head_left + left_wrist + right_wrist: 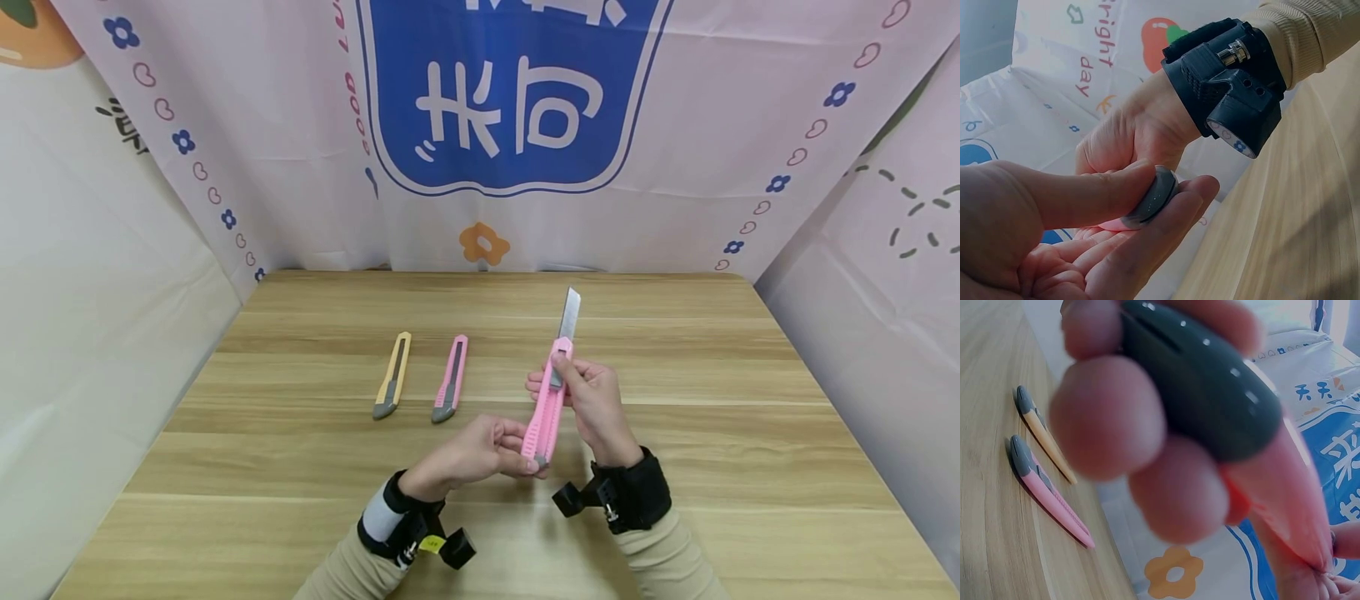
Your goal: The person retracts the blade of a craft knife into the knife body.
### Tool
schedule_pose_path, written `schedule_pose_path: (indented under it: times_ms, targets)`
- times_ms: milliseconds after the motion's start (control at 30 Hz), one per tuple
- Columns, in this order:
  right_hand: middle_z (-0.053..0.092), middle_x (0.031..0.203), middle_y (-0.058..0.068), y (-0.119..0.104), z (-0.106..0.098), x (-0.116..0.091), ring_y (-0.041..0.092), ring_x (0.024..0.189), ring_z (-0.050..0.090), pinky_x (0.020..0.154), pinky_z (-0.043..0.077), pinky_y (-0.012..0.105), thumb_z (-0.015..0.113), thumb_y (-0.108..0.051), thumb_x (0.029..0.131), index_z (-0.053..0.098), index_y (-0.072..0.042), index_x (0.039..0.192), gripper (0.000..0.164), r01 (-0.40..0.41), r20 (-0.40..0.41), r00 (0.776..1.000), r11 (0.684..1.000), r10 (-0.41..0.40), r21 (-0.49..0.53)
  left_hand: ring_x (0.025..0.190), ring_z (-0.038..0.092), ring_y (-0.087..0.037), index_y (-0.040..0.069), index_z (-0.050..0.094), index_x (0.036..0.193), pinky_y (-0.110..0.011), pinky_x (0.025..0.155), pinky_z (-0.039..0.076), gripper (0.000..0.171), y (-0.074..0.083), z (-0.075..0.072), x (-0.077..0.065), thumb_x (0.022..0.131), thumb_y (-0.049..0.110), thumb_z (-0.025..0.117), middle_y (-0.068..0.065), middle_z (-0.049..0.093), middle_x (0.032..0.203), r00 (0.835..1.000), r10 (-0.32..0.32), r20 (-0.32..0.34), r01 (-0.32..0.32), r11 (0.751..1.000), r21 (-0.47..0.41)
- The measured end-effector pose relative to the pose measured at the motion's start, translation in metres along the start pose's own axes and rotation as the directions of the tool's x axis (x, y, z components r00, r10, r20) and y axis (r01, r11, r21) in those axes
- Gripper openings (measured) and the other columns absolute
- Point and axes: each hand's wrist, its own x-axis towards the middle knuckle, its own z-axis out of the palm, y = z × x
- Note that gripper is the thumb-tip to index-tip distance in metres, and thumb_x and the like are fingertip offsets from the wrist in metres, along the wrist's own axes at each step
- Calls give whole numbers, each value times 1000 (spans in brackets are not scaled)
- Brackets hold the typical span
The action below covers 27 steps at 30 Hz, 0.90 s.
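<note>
Both my hands hold a pink utility knife (pixel 550 408) above the table, its long metal blade (pixel 570 312) out and pointing away from me. With thumb and fingers, my left hand (pixel 476 450) pinches the knife's grey end cap (pixel 1157 194) at the bottom. My right hand (pixel 600 404) grips the upper body, its thumb on the grey slider. In the right wrist view, blurred left fingertips (pixel 1110 419) wrap the grey end. A second pink utility knife (pixel 450 379) and a yellow utility knife (pixel 392 375) lie on the table left of the hands, no blade showing.
The wood-grain table (pixel 247 467) stretches out under the hands. A printed white cloth (pixel 300 208) with a blue sign hangs behind its far edge, and pale cloths flank both sides. Each wrist carries a black strapped camera (pixel 456 548).
</note>
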Motion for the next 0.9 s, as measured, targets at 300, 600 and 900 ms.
schedule_pose_path:
  times_ms: [300, 600, 900]
  targets:
    - [75, 69, -8, -1, 1, -1, 8, 72, 74, 74, 62, 26, 51, -12, 100, 49, 22, 123, 41, -2, 16, 1000, 1000, 2, 10, 99, 72, -31, -10, 58, 119, -45, 96, 56, 32, -1, 0, 0, 87, -4, 62, -30, 67, 111, 1000, 1, 0, -1, 1000, -20]
    - [76, 71, -8, -2, 1, -4, 7, 73, 74, 75, 62, 25, 53, -9, 98, 47, 24, 125, 43, 23, 46, 999, 1000, -24, 11, 96, 73, -26, -11, 58, 118, -46, 96, 56, 32, -1, -1, 0, 87, -5, 62, -31, 67, 112, 1000, 10, 10, -9, 1000, -23]
    - [76, 75, -7, -2, 1, -2, 8, 77, 75, 77, 62, 26, 52, -14, 100, 50, 16, 127, 41, -17, 40, 999, 1000, 17, 8, 94, 73, -21, -10, 57, 119, -46, 96, 56, 34, 0, -1, 0, 87, -5, 62, -31, 67, 113, 1000, 15, -2, -15, 999, -31]
